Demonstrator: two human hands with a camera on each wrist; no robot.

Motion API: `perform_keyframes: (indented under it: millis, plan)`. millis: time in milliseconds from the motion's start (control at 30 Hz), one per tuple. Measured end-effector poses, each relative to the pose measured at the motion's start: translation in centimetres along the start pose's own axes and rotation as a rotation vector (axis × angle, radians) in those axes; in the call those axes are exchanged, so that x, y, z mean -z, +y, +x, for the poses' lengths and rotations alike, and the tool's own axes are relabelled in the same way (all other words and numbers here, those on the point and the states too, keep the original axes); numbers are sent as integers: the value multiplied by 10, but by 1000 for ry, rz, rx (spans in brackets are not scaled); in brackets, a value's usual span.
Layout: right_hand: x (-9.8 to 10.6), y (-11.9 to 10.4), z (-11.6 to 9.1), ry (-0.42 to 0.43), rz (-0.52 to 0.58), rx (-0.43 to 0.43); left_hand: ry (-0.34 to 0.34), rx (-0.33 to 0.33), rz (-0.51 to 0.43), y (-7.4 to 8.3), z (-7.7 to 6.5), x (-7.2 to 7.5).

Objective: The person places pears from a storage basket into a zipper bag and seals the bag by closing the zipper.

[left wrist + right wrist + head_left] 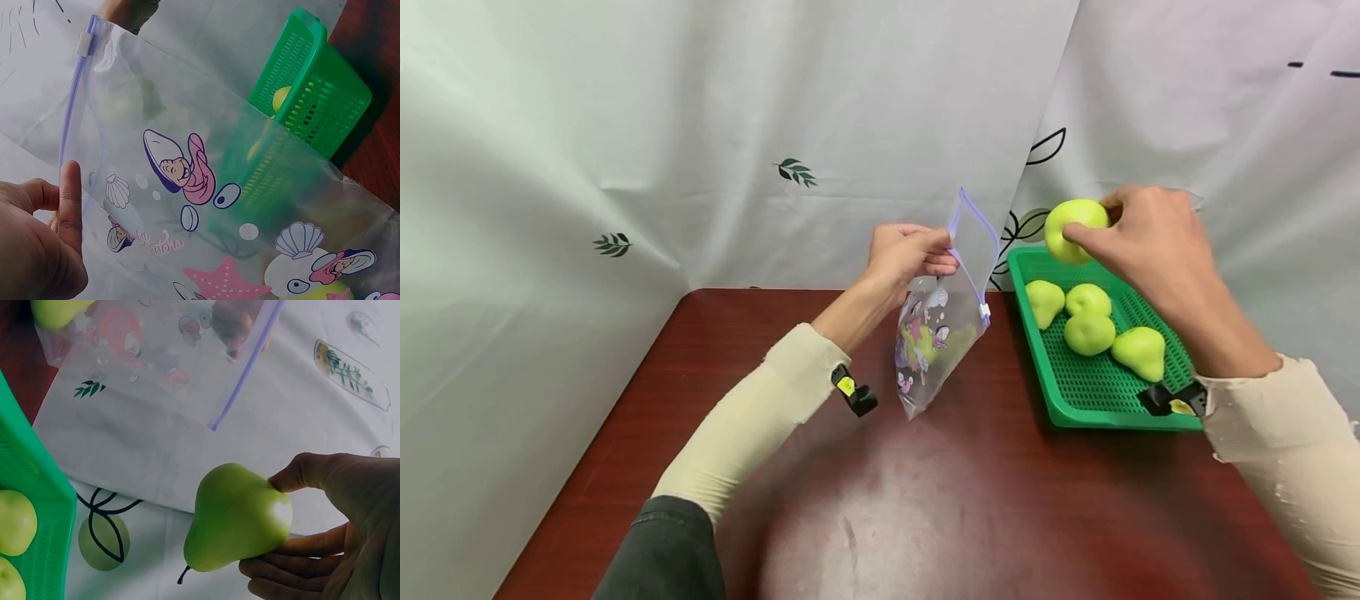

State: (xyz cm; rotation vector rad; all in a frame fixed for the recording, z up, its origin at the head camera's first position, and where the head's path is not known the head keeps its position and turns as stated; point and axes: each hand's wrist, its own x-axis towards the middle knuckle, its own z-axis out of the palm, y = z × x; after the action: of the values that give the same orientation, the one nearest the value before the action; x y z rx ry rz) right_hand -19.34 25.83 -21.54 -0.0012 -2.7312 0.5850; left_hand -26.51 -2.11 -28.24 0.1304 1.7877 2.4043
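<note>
My left hand (pixel 913 254) pinches the rim of a clear zip bag (pixel 169 219) printed with cartoon sea creatures. The bag hangs above the table with its purple-edged mouth parted and a white slider (pixel 985 311) at one end. Yellow-green fruit shows through its lower part. Between thumb and fingers, my right hand (pixel 1157 237) holds a green pear (pixel 237 515), its dark stem visible in the right wrist view. The pear is in the air to the right of the bag's mouth, above the far edge of a green basket (pixel 1048 392).
Inside the basket lie several green fruits, among them a pear (pixel 1141 352) and a rounder one (pixel 1088 333). The basket stands at the right on a dark red-brown table (pixel 880 517). A pale patterned cloth (pixel 850 108) hangs behind and at the left.
</note>
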Motion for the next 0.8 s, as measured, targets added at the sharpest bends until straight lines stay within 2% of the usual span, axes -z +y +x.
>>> perform_keyframes:
  millis: [300, 600, 800]
  plan:
    - [1, -13, 3, 53, 74, 46, 13, 0, -9, -1, -3, 0]
    - [-5, -33, 5, 151, 163, 135, 6, 17, -6, -2, -4, -2]
    - [-9, -40, 6, 178, 201, 178, -3, 12, -2, -3, -2, -3]
